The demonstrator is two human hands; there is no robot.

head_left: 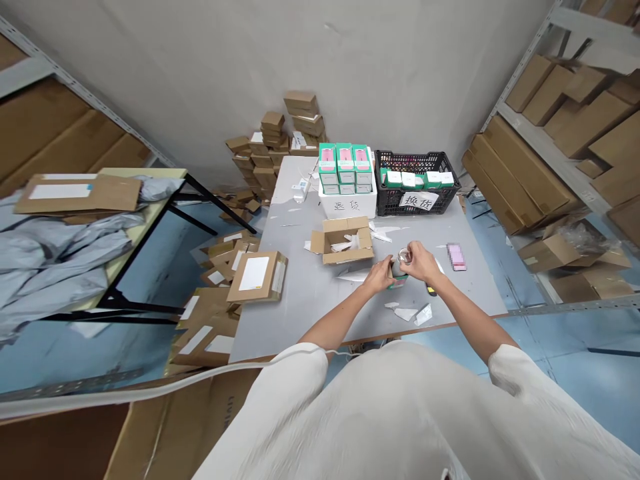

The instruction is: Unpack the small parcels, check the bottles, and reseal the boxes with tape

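Note:
Near the front of the grey table [310, 313], my left hand [381, 275] is closed around a small green box [399, 283]. My right hand [419, 262] pinches the rim of a grey cylindrical item [399, 268], which stands partly inside that box. Behind my hands lies an open cardboard box [349, 255] with white paper in it. A pink and white packet [456, 257] rests to the right. Paper scraps [404, 312] lie in front, and a yellow and black tool [431, 290] is partly hidden by my right forearm.
A white bin [347, 206] of green boxes and a black crate [387, 202] stand at the back. A closed carton [257, 277] sits at the left. Shelving [560, 140] with cartons is at the right.

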